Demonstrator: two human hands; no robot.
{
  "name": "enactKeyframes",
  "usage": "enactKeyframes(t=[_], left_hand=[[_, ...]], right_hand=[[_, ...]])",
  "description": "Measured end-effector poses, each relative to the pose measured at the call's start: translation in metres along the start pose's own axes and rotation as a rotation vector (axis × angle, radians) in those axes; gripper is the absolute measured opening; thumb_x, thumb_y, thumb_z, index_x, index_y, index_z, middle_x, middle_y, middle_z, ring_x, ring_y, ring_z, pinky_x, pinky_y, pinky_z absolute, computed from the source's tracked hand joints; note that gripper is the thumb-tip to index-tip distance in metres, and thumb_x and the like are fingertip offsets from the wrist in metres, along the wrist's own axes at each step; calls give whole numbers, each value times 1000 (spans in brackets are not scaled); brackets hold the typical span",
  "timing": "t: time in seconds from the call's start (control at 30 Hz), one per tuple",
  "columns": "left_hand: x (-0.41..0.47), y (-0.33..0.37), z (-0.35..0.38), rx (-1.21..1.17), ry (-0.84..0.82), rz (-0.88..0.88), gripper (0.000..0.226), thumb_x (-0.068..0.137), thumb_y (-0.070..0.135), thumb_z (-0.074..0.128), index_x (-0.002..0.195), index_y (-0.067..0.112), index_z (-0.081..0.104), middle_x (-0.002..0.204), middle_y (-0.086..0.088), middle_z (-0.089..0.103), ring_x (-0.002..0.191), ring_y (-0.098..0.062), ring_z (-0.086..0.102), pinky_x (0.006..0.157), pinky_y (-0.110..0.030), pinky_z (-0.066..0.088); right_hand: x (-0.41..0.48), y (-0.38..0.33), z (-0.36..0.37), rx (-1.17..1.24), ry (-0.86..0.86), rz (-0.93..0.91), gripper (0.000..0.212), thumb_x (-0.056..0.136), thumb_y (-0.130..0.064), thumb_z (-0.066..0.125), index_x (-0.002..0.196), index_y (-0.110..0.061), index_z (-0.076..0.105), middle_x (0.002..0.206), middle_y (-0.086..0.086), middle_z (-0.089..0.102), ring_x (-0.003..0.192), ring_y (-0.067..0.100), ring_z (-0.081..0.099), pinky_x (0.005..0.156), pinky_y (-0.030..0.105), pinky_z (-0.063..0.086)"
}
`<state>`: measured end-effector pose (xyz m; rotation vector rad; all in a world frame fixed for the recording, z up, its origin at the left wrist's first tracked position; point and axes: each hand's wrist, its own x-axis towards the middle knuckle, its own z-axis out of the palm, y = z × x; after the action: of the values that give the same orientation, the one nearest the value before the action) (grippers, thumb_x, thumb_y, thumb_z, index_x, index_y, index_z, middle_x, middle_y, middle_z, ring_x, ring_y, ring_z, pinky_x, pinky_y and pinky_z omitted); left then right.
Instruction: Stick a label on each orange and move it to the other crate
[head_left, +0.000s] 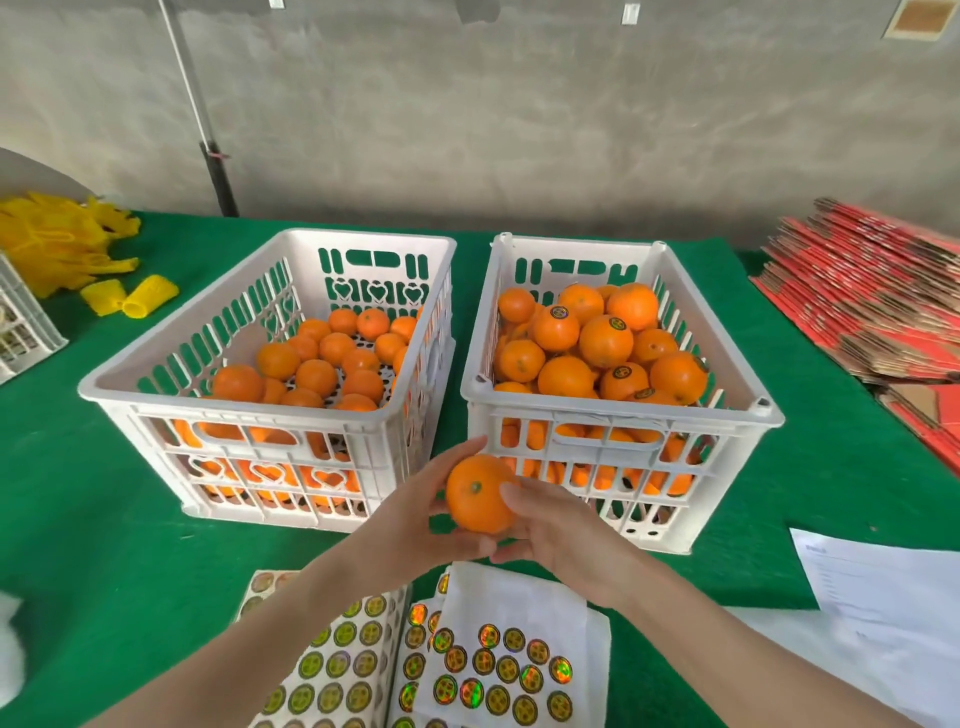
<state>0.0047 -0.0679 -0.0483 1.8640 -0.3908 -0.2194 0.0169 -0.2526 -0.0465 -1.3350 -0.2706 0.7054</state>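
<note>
Fruit in hand: we hold one orange (480, 493) between both hands, above the green table cover (104, 545), just in front of the gap between the two crates, its stem end turned up toward us.
Left hand: our left hand (415, 512) cups the orange from the left, with the fingers curled round its far side and underside.
Right hand: our right hand (561, 530) grips the same orange from the right, thumb pressed on its near right face and fingers curled beneath.
Left crate: the white left crate (130, 384) holds a low layer of oranges.
Right crate: the white right crate (769, 410) stands just beside it, heaped higher; several of its fruits carry a round dark label (618, 323).
Label sheets: sheets of round stickers (498, 670) lie near us, under our forearms.
Edges of the table: yellow foam nets (62, 244) lie far left, flattened red cartons (872, 306) are stacked far right, and a printed paper (883, 577) lies near right.
</note>
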Motion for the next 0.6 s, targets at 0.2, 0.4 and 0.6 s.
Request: enactKeyframes(t=[0.2, 0.4, 0.6], left_hand=[[6, -30, 13, -47, 123, -182, 62, 64, 18, 88, 115, 34, 56, 108, 7, 63, 98, -11, 64, 75, -20, 51], [1, -69, 11, -244, 345, -635, 46, 80, 28, 73, 116, 3, 57, 105, -15, 65, 95, -26, 61, 86, -34, 50], [-13, -87, 23, -527, 288, -772, 68, 61, 30, 78, 117, 1, 51, 108, -21, 62, 84, -27, 63, 72, -28, 54]], right_hand=[[17, 30, -16, -138, 47, 186, 71, 73, -74, 52, 108, -14, 64, 100, 10, 70, 90, 22, 64, 84, 34, 49], [43, 75, -48, -1338, 109, 341, 47, 92, -52, 47, 83, -9, 62, 86, 6, 61, 94, 27, 60, 70, 30, 45], [59, 105, -41, -1413, 159, 366, 45, 76, -58, 64, 61, -18, 51, 69, -2, 41, 80, 21, 44, 67, 30, 38]])
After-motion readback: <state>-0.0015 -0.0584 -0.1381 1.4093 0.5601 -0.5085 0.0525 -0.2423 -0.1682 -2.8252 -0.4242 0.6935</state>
